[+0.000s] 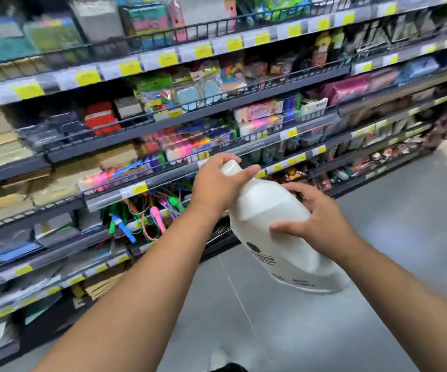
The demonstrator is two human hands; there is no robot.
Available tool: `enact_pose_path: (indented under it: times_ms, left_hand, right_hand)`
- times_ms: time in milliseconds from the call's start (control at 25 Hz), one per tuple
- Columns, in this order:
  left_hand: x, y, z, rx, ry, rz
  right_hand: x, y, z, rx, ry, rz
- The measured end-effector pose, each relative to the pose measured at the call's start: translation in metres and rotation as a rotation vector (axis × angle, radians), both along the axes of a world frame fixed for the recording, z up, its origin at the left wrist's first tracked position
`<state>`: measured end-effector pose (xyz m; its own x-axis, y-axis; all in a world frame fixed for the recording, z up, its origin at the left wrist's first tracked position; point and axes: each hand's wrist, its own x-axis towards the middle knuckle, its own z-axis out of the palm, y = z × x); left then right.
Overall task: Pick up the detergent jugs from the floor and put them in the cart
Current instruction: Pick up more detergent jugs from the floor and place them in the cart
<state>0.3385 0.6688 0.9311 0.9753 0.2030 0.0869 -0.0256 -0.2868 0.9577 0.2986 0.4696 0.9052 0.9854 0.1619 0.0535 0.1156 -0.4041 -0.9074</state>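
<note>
Tilting over the floor [404, 251], a white detergent jug [278, 237] is gripped at the neck by the left hand [217, 181], at the body by the right hand [313, 218].

Floor and shelving
Grey floor [394, 237] carries tiered shelves [64, 154] stocked with packaged goods; yellow price tags [130, 67] line the rails.

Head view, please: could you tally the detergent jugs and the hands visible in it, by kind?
White detergent jug: 1, held tilted
Hands: 2, the left hand round the cap end, the right hand on the body
Total: 3
</note>
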Motion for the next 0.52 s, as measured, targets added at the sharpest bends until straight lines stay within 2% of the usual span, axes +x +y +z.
enact_pose_path:
  times_ms: [320, 520]
  left_hand:
    - [0.184, -0.21, -0.011, -0.025, -0.041, -0.461]
    - [0.259, -0.359, 0.003, 0.018, -0.091, -0.784]
  right_hand:
    - [0.096, -0.169, -0.002, -0.046, 0.049, -0.488]
    - [0.133, -0.283, 0.009, -0.011, 0.065, -0.748]
